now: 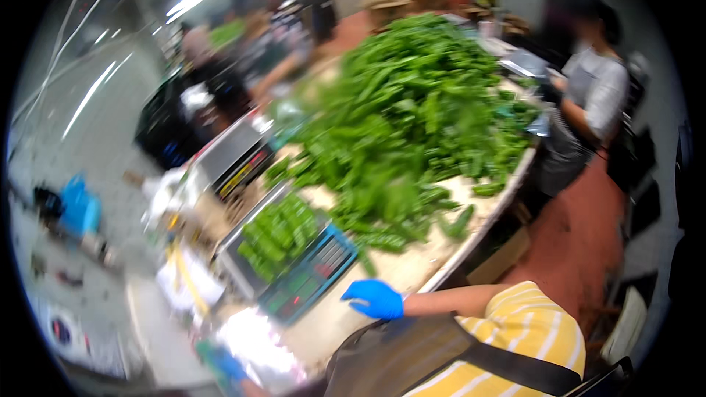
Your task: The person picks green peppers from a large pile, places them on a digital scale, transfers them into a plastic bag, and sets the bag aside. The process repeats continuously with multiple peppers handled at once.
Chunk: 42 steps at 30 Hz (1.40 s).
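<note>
My right hand [373, 299], in a blue glove, hovers over the table's near edge beside a blue digital scale [340, 259]. Its fingers are loosely bent and apart, and nothing shows in them. Long green peppers [278, 235] lie bunched on the scale's pan. Low at the left, my left hand [229, 366], also blue-gloved, is smeared by motion; its fingers cannot be made out. It is next to a shiny clear plastic bag [261, 345]. A large heap of green peppers [419, 95] covers much of the table [397, 265], with several loose ones at its near side.
A second scale [232, 151] stands beyond the first, near white plastic bags [173, 195]. A person in a grey apron [581, 117] stands at the table's right side. Other blurred people [272, 51] are at the far left. A cardboard box [500, 257] sits below the table edge.
</note>
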Motion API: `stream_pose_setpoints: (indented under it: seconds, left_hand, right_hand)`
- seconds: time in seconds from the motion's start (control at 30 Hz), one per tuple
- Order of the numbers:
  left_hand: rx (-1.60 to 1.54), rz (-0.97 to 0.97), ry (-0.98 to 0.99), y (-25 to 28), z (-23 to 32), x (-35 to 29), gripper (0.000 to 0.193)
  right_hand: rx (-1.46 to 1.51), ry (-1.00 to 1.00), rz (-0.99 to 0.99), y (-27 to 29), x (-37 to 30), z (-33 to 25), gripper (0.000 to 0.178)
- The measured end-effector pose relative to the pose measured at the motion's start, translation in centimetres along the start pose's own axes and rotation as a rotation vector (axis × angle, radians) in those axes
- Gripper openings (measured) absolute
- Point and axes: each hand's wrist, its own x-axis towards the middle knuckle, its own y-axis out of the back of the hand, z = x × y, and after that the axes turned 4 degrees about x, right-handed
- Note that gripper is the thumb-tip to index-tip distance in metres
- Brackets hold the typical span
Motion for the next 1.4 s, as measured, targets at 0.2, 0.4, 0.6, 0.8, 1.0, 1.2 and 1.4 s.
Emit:
stream_pose_setpoints:
  seconds: [0.2, 0.4, 0.6, 0.8, 1.0, 1.2, 1.4]
  left_hand:
    - [0.292, -0.305, -0.046, -1.4, 10.3, -5.3, 0.016]
    - [0.183, -0.260, -0.127, -1.0, 15.0, -12.0, 0.016]
    - [0.175, -0.286, 0.020, -1.5, 13.8, -14.5, 0.017]
    - [0.511, -0.106, -0.049, -2.7, 17.6, -17.1, 0.031]
    - [0.469, -0.241, 0.093, -4.5, 16.7, -20.2, 0.026]
    - [0.509, -0.171, -0.004, -5.1, 17.5, -20.2, 0.044]
    - [0.851, -0.716, -0.519, -3.5, 19.2, -20.5, 0.035]
  right_hand:
    - [0.297, -0.518, -0.460, -7.3, 4.3, -2.9, 0.060]
    - [0.813, -0.855, -0.620, -18.0, 9.3, -4.3, 0.069]
    - [1.004, -0.741, -0.688, -21.9, 8.9, -2.3, 0.018]
    - [1.048, -0.692, -0.766, -19.5, 8.6, 0.6, 0.021]
    - [1.117, -0.852, -0.714, -15.5, 6.9, -3.6, 0.029]
    - [0.968, -0.933, -0.570, -15.7, 4.8, 1.4, 0.027]
    - [0.496, -0.866, -0.720, -12.9, 2.5, 5.9, 0.030]
